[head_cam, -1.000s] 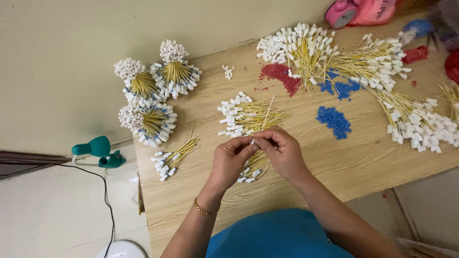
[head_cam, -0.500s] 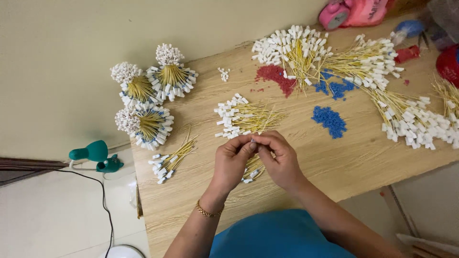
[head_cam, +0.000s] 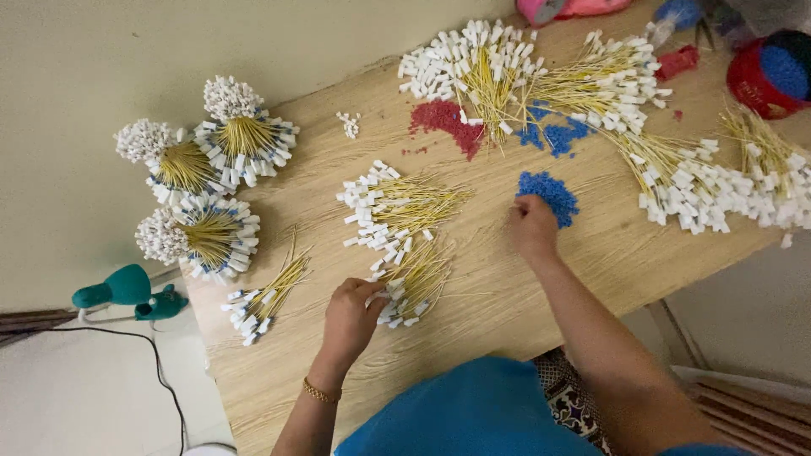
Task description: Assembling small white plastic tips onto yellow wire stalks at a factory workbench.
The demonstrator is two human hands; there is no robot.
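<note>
Two hands work on the wooden bench [head_cam: 473,279]. The left hand [head_cam: 353,317] pinches a loose bundle of yellow white-tipped sticks [head_cam: 414,283]. The right hand [head_cam: 532,226] touches a small blue bead pile [head_cam: 549,192], its fingers curled under and hidden, so their state cannot be told.

We see a surface [head_cam: 507,287] of pale wood, matt, with a strong wavy grain. The loose sticks [head_cam: 418,274] look like thin yellow plastic with matt white plastic tags. The blue pellets [head_cam: 553,192] seem grainy plastic. The lamp [head_cam: 127,287] is smooth, glossy green plastic.
</note>
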